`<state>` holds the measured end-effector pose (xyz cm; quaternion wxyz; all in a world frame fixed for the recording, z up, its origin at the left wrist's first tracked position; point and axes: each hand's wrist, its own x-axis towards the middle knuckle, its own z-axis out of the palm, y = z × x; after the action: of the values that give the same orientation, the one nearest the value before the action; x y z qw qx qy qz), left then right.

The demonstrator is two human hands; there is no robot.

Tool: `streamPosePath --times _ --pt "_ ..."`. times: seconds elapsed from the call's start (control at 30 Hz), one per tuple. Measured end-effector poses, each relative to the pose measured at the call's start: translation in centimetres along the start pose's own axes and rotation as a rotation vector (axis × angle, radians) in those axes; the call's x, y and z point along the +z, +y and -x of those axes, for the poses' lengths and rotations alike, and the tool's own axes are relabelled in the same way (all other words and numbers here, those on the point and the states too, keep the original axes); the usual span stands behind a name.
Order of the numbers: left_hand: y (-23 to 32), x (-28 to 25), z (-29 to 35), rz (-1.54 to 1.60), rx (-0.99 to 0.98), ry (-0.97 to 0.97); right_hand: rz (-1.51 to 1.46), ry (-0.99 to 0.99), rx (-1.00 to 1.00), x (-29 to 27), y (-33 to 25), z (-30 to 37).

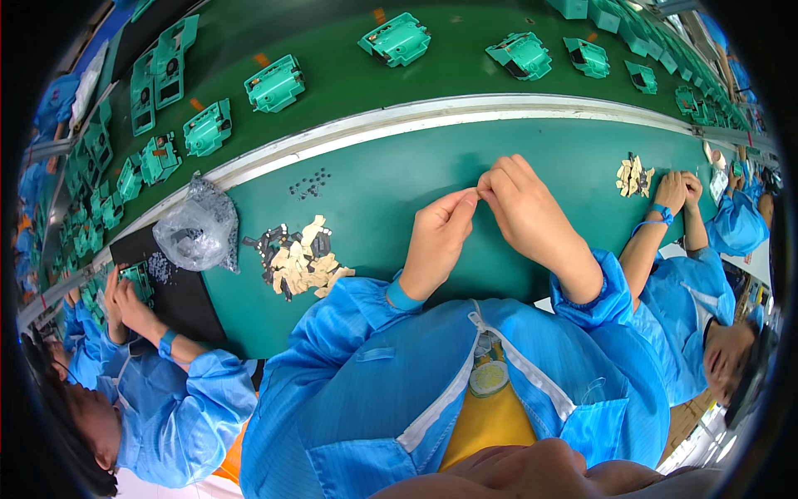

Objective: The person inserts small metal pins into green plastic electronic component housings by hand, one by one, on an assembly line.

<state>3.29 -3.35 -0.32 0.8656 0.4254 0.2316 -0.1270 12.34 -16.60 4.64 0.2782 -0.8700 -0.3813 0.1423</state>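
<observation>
My left hand (440, 235) and my right hand (529, 214) meet over the green work mat (374, 179), fingertips pinched together. Whatever sits between the fingertips is too small and too covered to make out. Left of my hands lies a loose pile of cream-coloured strips (301, 270) mixed with small black parts (321, 243). Beyond that pile, tiny black pieces (310, 184) are scattered on the mat.
A clear plastic bag (198, 226) rests left of the pile, beside a black mat (195, 295). Behind a pale rail (465, 105), a green conveyor carries teal plastic housings (397, 39). Co-workers sit on both sides; the right one's hands (677, 190) are near another strip pile (634, 176).
</observation>
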Motion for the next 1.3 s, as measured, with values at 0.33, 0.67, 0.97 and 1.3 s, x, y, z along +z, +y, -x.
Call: streamPosePath --times 0.33,0.67,0.97,1.3 --pt "0.3 -0.4 -0.1 0.083 -0.063 0.013 -0.290 -0.235 0.257 -3.6 5.0 -3.8" --pt "0.3 -0.5 -0.1 0.080 -0.052 -0.023 -0.074 0.067 0.377 -6.7 15.4 -9.6" --pt "0.8 -0.6 0.1 0.072 -0.077 -0.030 0.052 0.049 0.267 -5.5 15.6 -9.4" --pt "0.7 -0.7 0.1 0.088 -0.080 -0.046 0.094 0.106 0.254 -4.6 15.6 -9.5"
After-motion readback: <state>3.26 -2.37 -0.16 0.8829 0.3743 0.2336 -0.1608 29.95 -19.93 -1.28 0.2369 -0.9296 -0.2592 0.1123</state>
